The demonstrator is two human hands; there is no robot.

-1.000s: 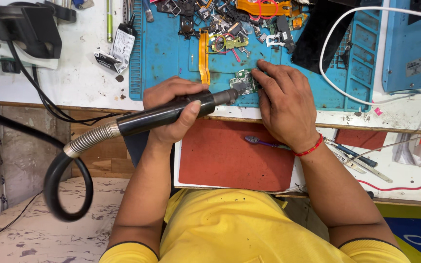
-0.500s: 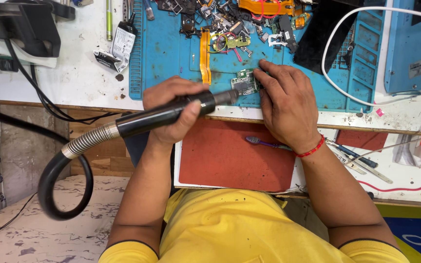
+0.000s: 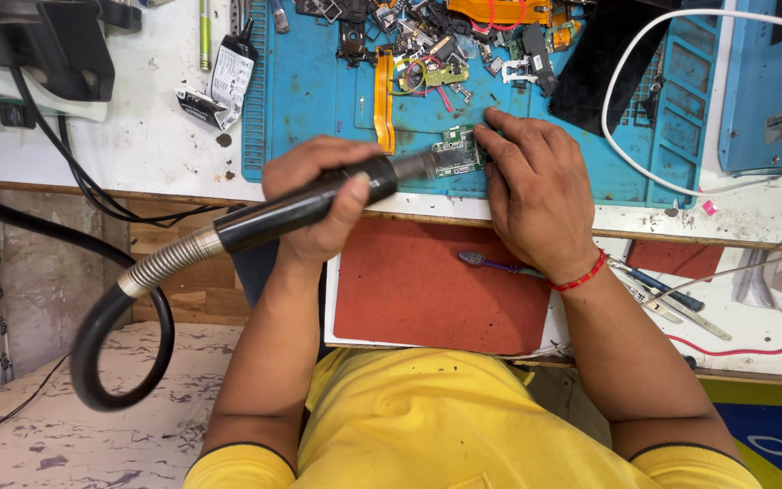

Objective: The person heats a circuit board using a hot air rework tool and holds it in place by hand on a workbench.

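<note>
My left hand (image 3: 319, 204) grips a black hot-air wand (image 3: 305, 206) with a ribbed metal hose (image 3: 160, 264); its metal nozzle points at a small green circuit board (image 3: 457, 150). That board lies on the blue work mat (image 3: 319, 91) near the bench's front edge. My right hand (image 3: 536, 190) rests palm down beside the board, its fingertips pressing on the board's right end. An orange flex ribbon (image 3: 382, 100) lies just left of the board.
Several loose phone parts (image 3: 436, 41) are heaped at the back of the mat. A white cable (image 3: 617, 109) loops at the right by a blue box (image 3: 771, 81). A red pad (image 3: 427, 290), a purple toothbrush (image 3: 491, 263) and tweezers (image 3: 672, 303) lie on the lower shelf. A black stand (image 3: 47, 45) sits far left.
Both hands hold the same pose on the wand and the board. The hose loop has swung slightly.
</note>
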